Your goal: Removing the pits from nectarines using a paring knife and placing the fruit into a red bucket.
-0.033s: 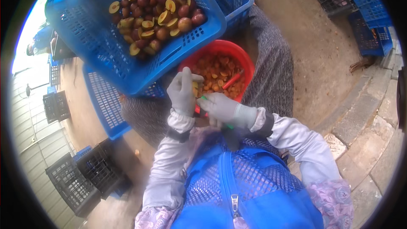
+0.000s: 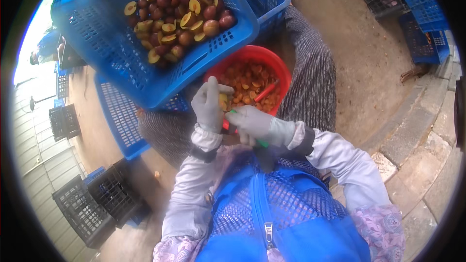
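Observation:
My left hand [image 2: 208, 106], in a pale grey glove, is closed on a cut plum [image 2: 224, 102] whose yellow flesh shows between the fingers. Close against it, my gloved right hand [image 2: 255, 123] grips a slim green-handled tool [image 2: 262, 143]; its working end is hidden by the hands. Both hands are over the near rim of a red bucket [image 2: 283, 65] full of small orange-brown plum pieces [image 2: 246, 81]. A red stick-like object [image 2: 265, 92] lies on those pieces. Beyond the hands, a tilted blue crate [image 2: 104, 65] holds whole dark-red plums [image 2: 211, 28] and cut halves [image 2: 189, 19].
Another blue crate [image 2: 276, 7] stands behind the bucket, and a blue crate [image 2: 121, 121] sits low at left. Black crates [image 2: 80, 208] stand on the floor at lower left. More crates [image 2: 422, 0] are at upper right, near a stone-block edge [image 2: 412, 131]. My legs flank the bucket.

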Available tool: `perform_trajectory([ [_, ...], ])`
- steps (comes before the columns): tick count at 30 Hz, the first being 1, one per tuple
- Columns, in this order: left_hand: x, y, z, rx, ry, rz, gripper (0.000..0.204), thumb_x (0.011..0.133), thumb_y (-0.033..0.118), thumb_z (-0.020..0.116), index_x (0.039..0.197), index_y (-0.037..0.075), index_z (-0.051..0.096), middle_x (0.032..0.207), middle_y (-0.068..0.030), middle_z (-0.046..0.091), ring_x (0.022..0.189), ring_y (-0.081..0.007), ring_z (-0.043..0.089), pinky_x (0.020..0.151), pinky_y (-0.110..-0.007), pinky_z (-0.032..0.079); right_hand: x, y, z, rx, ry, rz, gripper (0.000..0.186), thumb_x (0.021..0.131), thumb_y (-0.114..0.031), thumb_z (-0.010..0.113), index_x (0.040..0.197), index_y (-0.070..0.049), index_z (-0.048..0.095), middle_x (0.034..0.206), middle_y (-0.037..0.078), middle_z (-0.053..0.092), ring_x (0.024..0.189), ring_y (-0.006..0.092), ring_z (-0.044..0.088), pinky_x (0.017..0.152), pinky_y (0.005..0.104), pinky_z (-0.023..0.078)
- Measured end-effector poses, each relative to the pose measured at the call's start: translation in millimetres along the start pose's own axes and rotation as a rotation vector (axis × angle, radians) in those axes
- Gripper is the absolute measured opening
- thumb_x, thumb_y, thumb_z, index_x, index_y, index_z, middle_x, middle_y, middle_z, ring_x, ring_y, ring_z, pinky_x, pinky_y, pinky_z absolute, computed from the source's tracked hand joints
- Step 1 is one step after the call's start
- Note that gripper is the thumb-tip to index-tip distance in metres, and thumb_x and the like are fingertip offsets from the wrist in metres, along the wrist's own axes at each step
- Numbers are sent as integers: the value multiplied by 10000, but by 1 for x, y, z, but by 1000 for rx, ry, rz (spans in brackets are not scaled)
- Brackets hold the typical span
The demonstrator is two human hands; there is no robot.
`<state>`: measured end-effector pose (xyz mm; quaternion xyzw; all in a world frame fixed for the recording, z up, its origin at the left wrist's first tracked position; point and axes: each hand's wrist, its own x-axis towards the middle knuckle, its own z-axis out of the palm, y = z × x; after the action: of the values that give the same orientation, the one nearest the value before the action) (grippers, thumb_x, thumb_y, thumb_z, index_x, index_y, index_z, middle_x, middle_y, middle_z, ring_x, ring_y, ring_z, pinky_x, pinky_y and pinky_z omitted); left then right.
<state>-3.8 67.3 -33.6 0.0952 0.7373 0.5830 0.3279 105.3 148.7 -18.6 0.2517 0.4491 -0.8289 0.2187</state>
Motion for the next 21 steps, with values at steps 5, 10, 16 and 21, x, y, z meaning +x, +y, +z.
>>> perform_trajectory([
  [5, 7, -2, -6, -492, -114, -258, 491, 879, 447, 416, 842, -12, 586, 852, -152, 605, 710, -232, 595, 615, -312, 506, -2, -9, -3, 218, -113, 83, 444, 880, -443, 380, 789, -32, 524, 471, 9, 421, 340, 82, 364, 320, 207, 296],
  [10, -1, -8, 4, -532, -83, -143, 439, 892, 427, 408, 943, 15, 551, 941, -126, 585, 796, -188, 577, 671, -289, 492, 9, 4, -12, 377, -187, -24, 424, 914, -386, 345, 772, -37, 539, 442, 6, 401, 314, 79, 366, 276, 200, 287],
  [16, -3, -2, -11, -99, -343, 155, 330, 859, 249, 458, 767, -35, 601, 693, -102, 593, 642, -153, 572, 571, -258, 461, 16, 17, -16, 764, -611, 187, 435, 921, -369, 335, 776, -28, 562, 428, -7, 368, 292, 73, 307, 239, 211, 254],
  [21, 3, 7, -22, -9, -363, 104, 381, 854, 329, 443, 814, -21, 588, 715, -97, 599, 621, -167, 579, 557, -259, 455, 33, 35, -13, 994, -911, 294, 479, 936, -360, 290, 868, 22, 571, 411, -16, 330, 291, 62, 293, 236, 198, 252],
])
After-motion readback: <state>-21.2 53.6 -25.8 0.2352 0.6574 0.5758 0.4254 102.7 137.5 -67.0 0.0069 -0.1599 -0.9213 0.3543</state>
